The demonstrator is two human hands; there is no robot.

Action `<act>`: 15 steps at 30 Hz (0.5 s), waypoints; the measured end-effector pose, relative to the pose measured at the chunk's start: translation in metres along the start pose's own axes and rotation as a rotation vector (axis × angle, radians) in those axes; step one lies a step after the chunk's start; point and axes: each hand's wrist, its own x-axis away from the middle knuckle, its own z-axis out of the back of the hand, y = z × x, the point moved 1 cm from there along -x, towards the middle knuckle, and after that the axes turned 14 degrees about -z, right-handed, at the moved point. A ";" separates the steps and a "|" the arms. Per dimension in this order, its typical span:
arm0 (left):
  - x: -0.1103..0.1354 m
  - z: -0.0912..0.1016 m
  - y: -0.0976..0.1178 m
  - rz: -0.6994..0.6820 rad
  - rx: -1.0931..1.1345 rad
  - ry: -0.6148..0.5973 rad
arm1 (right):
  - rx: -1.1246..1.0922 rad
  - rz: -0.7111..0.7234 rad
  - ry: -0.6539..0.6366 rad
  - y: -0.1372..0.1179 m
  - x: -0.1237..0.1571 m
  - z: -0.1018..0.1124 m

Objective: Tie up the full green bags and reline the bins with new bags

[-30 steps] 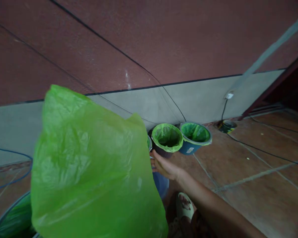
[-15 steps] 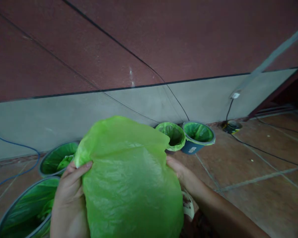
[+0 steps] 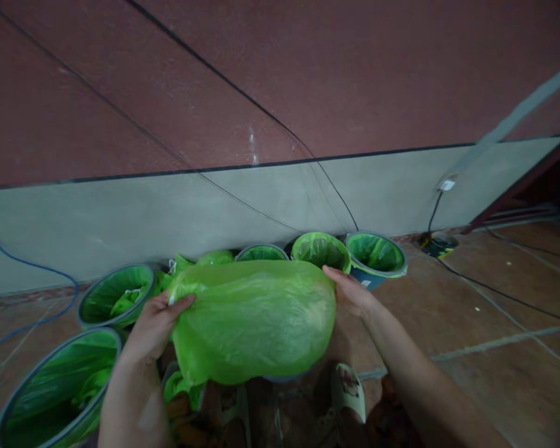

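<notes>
A thin green plastic bag [image 3: 256,320] is stretched between my two hands above the floor. My left hand [image 3: 161,320] grips its left edge, thumb lying over the plastic. At the bag's upper right corner, my right hand [image 3: 348,289] is closed on the edge, with most of its fingers hidden behind the plastic. Beneath the bag, the bottom of a bluish bucket [image 3: 287,377] barely shows. Two lined bins stand left of my left hand: a near bin [image 3: 58,386] and a farther bin [image 3: 116,295], both with crumpled green plastic inside.
Along the wall [image 3: 214,214] stand a bin with a light green liner [image 3: 320,249], a blue bin [image 3: 378,280] and another grey-rimmed bin [image 3: 261,252]. A blue cable [image 3: 42,267] runs at left. Black cable [image 3: 508,298] crosses the tiles at right, near a small dark can [image 3: 438,244].
The bag has dropped lower and looks flatter and wider, uncovering bins behind it and shoes below. Both hands keep their hold, the right one shifted slightly up and right.
</notes>
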 end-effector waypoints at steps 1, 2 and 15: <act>-0.001 0.000 0.000 -0.008 0.004 0.006 | -0.042 -0.069 -0.005 0.001 0.001 0.000; -0.002 0.001 -0.001 -0.015 0.011 0.007 | -0.076 -0.116 0.005 0.002 0.000 0.002; -0.010 0.000 0.004 -0.222 0.134 0.219 | 0.008 -0.002 -0.118 -0.006 -0.007 0.024</act>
